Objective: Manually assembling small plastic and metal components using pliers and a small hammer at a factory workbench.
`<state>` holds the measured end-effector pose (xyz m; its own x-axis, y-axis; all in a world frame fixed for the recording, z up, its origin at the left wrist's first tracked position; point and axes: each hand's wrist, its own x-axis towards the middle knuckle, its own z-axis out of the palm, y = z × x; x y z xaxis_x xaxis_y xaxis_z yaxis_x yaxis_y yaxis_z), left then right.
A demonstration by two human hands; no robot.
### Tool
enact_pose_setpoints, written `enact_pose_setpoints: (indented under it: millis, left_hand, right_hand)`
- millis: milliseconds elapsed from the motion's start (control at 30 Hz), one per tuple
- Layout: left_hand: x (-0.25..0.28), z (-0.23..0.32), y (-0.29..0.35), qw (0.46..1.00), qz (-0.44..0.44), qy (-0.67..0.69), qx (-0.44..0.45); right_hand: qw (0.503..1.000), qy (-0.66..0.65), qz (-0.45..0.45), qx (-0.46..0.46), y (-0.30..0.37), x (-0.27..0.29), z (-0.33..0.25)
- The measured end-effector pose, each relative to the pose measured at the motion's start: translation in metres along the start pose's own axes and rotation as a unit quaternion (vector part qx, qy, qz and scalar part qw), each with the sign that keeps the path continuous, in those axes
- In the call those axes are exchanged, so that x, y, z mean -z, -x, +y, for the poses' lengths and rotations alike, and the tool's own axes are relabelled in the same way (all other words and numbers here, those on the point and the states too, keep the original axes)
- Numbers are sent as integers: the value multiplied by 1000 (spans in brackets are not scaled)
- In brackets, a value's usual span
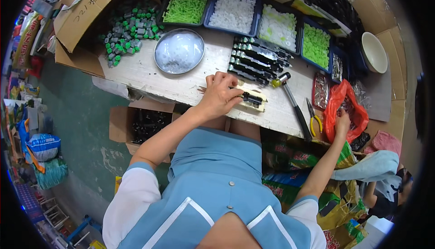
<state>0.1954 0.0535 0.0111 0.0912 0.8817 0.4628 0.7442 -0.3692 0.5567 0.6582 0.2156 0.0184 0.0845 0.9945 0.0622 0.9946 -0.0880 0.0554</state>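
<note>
My left hand [220,94] is over a cream-coloured fixture [260,108] near the table's front edge. Its thumb and fingers are bent round the left end of a dark, narrow part [252,99] lying in the fixture; what the fingertips cover is hidden. Off to the right, my right hand [343,123] reaches into an open red plastic bag [365,117], and its fingertips are out of sight among the contents. Behind the fixture lies a stack of long black parts [256,61]. A hammer [294,99] with a yellow-and-black head rests between the two hands.
Yellow-handled pliers [313,116] lie beside the bag, near a red tray [321,90] of small pieces. Blue trays [258,33] of green and white parts line the back. A round metal dish [179,51], a heap of grey-green pieces [133,31] and a white bowl [374,53] stand around.
</note>
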Motion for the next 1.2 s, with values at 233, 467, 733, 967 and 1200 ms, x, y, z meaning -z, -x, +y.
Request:
enact_pose_setpoints:
  millis: [233, 467, 733, 967, 1200]
  left_hand:
    - [69, -101, -88, 949, 147, -246, 130]
    - [90, -183, -134, 911, 31, -343, 226]
    - [129, -194, -129, 870, 177, 323, 329]
    - [138, -158, -105, 807, 231, 442, 315]
    - [145, -101, -38, 881, 209, 327, 270]
  right_hand:
    - [998, -30, -15, -59, 3, 12, -10]
    - [994, -49, 21, -100, -10, -2, 0]
    - [984, -155, 32, -81, -2, 1, 7]
    - [991, -121, 1, -58, -15, -7, 5]
    - [984, -163, 50, -54, 3, 4, 7]
